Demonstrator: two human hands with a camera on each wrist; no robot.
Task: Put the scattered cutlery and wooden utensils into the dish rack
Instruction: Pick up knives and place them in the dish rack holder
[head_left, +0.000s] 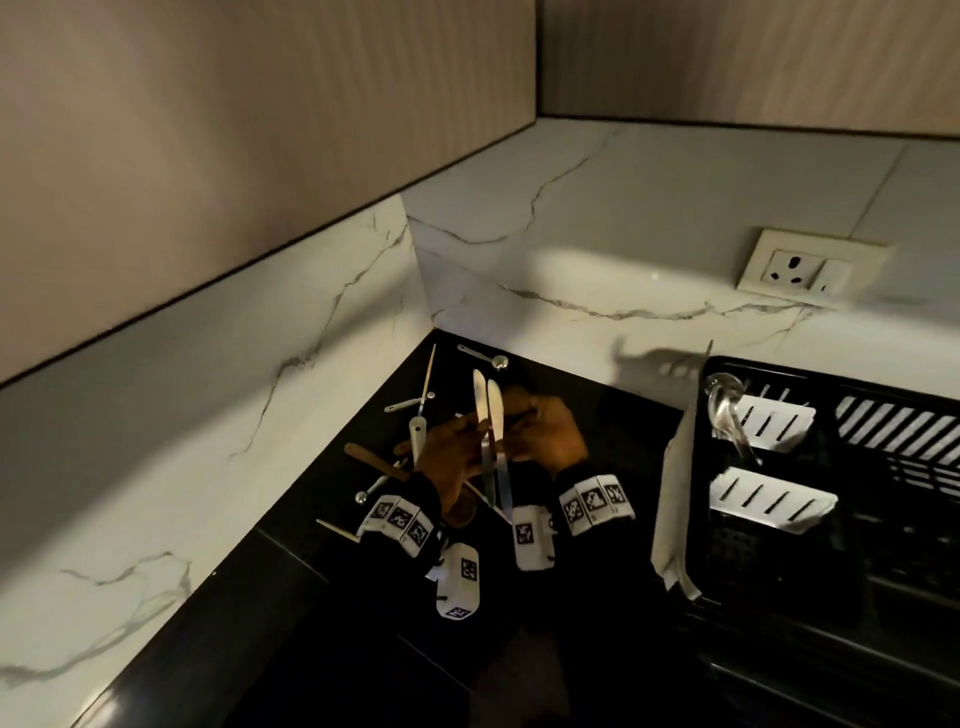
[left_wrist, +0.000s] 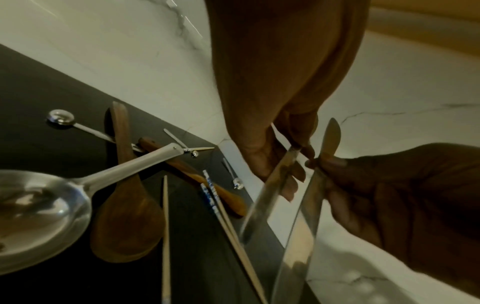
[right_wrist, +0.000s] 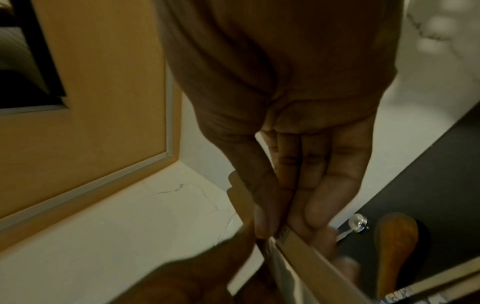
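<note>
Two steel table knives are held side by side above the black counter (head_left: 597, 415), tips pointing away from me. My left hand (head_left: 467, 441) pinches the left knife (head_left: 479, 400) at its middle, as the left wrist view shows: left hand (left_wrist: 293, 156), left knife (left_wrist: 270, 191). My right hand (head_left: 519, 441) pinches the right knife (head_left: 496, 415) between thumb and fingers; the same grip appears in both wrist views, right hand (left_wrist: 319, 162) (right_wrist: 272, 228), right knife (left_wrist: 306, 216). The black dish rack (head_left: 810, 371) stands to the right with white slotted holders (head_left: 774, 428).
Under the hands lie a large steel spoon (left_wrist: 39, 205), a wooden spoon (left_wrist: 127, 216), a wooden spatula (head_left: 374, 460), chopsticks (left_wrist: 165, 226) and small steel spoons (head_left: 485, 356). A spoon (head_left: 727, 405) stands in the rack. A pale sheet (head_left: 675, 493) hangs on its left side. Marble walls close the corner.
</note>
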